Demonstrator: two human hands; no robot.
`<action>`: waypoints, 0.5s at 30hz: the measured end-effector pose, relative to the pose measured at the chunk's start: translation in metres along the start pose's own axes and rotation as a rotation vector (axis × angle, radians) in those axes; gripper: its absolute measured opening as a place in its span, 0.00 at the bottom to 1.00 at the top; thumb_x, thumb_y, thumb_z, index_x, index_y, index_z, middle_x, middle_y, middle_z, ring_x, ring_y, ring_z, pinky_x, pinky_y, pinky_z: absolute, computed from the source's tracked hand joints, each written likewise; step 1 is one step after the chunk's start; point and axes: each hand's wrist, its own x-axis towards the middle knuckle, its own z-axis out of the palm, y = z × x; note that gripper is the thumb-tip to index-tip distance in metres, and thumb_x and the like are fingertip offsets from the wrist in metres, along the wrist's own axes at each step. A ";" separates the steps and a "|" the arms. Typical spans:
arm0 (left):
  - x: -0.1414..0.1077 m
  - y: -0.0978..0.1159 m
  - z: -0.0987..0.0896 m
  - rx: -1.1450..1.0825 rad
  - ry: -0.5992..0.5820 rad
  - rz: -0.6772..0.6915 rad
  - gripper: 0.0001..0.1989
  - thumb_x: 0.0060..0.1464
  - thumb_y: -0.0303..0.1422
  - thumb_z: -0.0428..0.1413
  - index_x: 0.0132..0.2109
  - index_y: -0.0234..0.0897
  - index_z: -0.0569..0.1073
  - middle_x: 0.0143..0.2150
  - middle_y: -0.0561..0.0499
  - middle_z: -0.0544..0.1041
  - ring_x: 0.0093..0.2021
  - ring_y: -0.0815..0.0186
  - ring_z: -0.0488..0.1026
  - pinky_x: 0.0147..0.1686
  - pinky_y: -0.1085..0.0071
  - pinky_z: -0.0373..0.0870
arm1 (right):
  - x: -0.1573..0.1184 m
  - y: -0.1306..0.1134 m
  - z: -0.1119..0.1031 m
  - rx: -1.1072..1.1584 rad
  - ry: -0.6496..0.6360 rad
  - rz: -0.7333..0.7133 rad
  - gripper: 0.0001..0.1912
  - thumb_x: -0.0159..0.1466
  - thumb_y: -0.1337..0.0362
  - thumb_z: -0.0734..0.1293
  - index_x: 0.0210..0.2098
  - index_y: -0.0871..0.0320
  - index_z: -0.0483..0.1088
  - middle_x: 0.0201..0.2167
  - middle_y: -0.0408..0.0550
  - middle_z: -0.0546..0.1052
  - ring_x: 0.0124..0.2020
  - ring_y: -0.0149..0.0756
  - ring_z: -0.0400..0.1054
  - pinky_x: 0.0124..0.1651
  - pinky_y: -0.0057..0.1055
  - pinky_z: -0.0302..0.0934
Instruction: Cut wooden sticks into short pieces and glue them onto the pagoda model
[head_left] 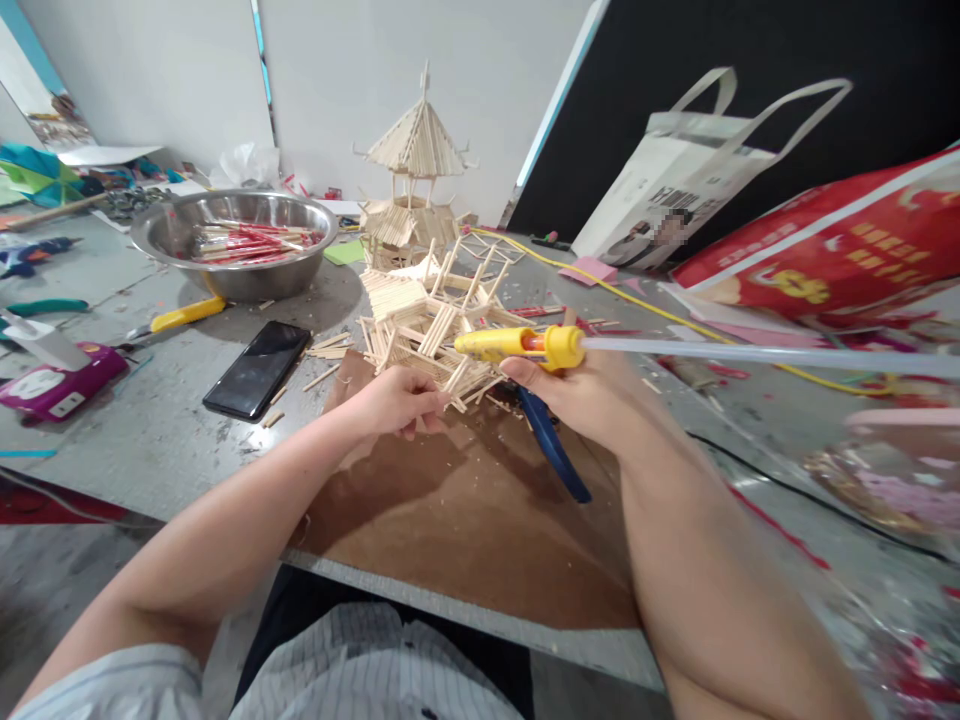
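- The right fingers (528, 375) are wrapped around a yellow glue gun (491, 346), thumb along its side, nozzle toward the person's left; a long clear rod (750, 352) runs from its back out to the right.
- The left fingers (427, 404) are curled together at the near edge of the stick model (397, 297); whether they pinch a stick, I cannot tell.
- This unfinished model lies straight ahead between the hands, at the far edge of a brown board (480, 540). The glue gun and right hand cover part of its near right side.
- A dark blue handle (555, 445) juts out below the right hand; what it belongs to is hidden.
- Loose sticks (322, 376) lie just left of the model, with a black phone (257, 370) beside them on the grey bench (172, 440).
- Right behind the model stands a roofed stick tower (416, 150), blocking the space there.
- Farther left are a yellow-handled knife (187, 315), a metal bowl (255, 285) holding red and pale sticks (255, 243), and a purple device (67, 385).
- To the right, a yellow cord (622, 290) crosses in front of a white bag (645, 190) and a red bag (840, 250).
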 end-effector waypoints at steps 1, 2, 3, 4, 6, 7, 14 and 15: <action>0.000 0.000 0.000 0.001 0.003 -0.001 0.12 0.49 0.38 0.50 0.28 0.33 0.66 0.23 0.53 0.72 0.14 0.78 0.62 0.13 0.81 0.58 | 0.000 -0.001 0.001 -0.010 -0.020 0.002 0.21 0.55 0.44 0.58 0.34 0.50 0.72 0.26 0.45 0.76 0.31 0.43 0.70 0.31 0.39 0.61; 0.000 0.000 0.000 0.003 0.006 -0.002 0.12 0.49 0.38 0.50 0.28 0.33 0.66 0.22 0.53 0.72 0.14 0.78 0.62 0.13 0.81 0.58 | -0.001 -0.001 0.001 -0.023 -0.034 0.005 0.20 0.55 0.45 0.57 0.34 0.49 0.72 0.26 0.45 0.76 0.32 0.44 0.69 0.31 0.40 0.61; 0.000 0.001 0.000 0.004 0.009 -0.002 0.11 0.49 0.38 0.50 0.28 0.33 0.67 0.22 0.53 0.72 0.14 0.78 0.62 0.13 0.82 0.58 | -0.001 -0.002 0.002 -0.035 -0.040 0.010 0.20 0.55 0.45 0.57 0.34 0.49 0.72 0.26 0.46 0.76 0.32 0.44 0.69 0.31 0.40 0.61; 0.000 0.001 0.000 0.005 0.009 -0.003 0.11 0.49 0.38 0.50 0.28 0.33 0.67 0.22 0.53 0.72 0.14 0.78 0.62 0.13 0.82 0.58 | -0.001 -0.002 0.002 -0.046 -0.035 0.018 0.20 0.55 0.45 0.57 0.34 0.49 0.72 0.25 0.46 0.75 0.32 0.44 0.69 0.32 0.40 0.60; -0.001 0.001 0.000 0.008 0.009 -0.003 0.11 0.49 0.38 0.50 0.28 0.33 0.67 0.22 0.53 0.72 0.14 0.78 0.62 0.13 0.81 0.58 | -0.002 -0.002 0.002 -0.067 -0.029 0.035 0.20 0.55 0.45 0.57 0.32 0.50 0.72 0.24 0.46 0.75 0.31 0.44 0.69 0.31 0.40 0.60; -0.001 0.002 0.000 0.011 0.008 -0.003 0.11 0.49 0.38 0.50 0.28 0.33 0.67 0.22 0.53 0.72 0.14 0.78 0.62 0.13 0.81 0.58 | -0.002 -0.001 0.003 -0.075 -0.033 0.045 0.20 0.54 0.44 0.58 0.31 0.50 0.72 0.23 0.46 0.75 0.31 0.45 0.69 0.31 0.39 0.60; -0.001 0.001 -0.001 0.029 0.019 0.003 0.12 0.49 0.39 0.50 0.30 0.33 0.68 0.23 0.53 0.73 0.14 0.78 0.63 0.13 0.81 0.58 | -0.004 -0.002 0.002 -0.111 -0.047 0.074 0.20 0.54 0.44 0.58 0.28 0.51 0.72 0.22 0.47 0.74 0.29 0.45 0.68 0.30 0.37 0.58; -0.001 0.001 -0.001 0.031 0.019 0.003 0.12 0.49 0.39 0.50 0.30 0.33 0.68 0.23 0.53 0.73 0.14 0.78 0.63 0.13 0.81 0.58 | -0.004 -0.002 0.002 -0.110 -0.048 0.077 0.20 0.54 0.44 0.58 0.27 0.51 0.72 0.22 0.47 0.74 0.29 0.45 0.68 0.30 0.37 0.58</action>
